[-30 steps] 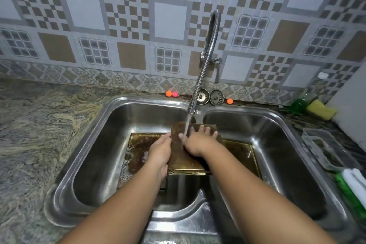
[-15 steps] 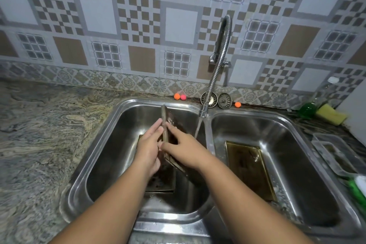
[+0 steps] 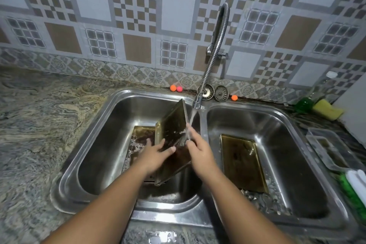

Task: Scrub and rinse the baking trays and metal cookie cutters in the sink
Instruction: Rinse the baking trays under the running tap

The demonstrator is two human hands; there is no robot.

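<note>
A dark, stained baking tray [image 3: 172,125] stands tilted on edge over the left sink bowl [image 3: 103,144], under the running water from the tap [image 3: 198,103]. My right hand [image 3: 200,150] grips its right edge. My left hand [image 3: 156,154] lies flat with spread fingers on the tray's inner face. A second tray [image 3: 141,134] lies on the left bowl's floor, partly hidden behind the held one. A third tray [image 3: 242,162] lies flat in the right bowl [image 3: 293,144]. Several small metal cookie cutters [image 3: 261,200] lie at the right bowl's front.
A green soap bottle [image 3: 305,103] and a yellow sponge [image 3: 327,112] sit at the back right. A clear plastic container [image 3: 328,148] and a green and white brush [image 3: 354,186] lie on the right counter. Two sink strainers [image 3: 214,92] and small coloured balls [image 3: 175,88] rest behind the sink.
The held tray has turned so that its inner face shows toward me, under the stream. My left hand has moved from the tray's edge onto that face. The view has shifted right.
</note>
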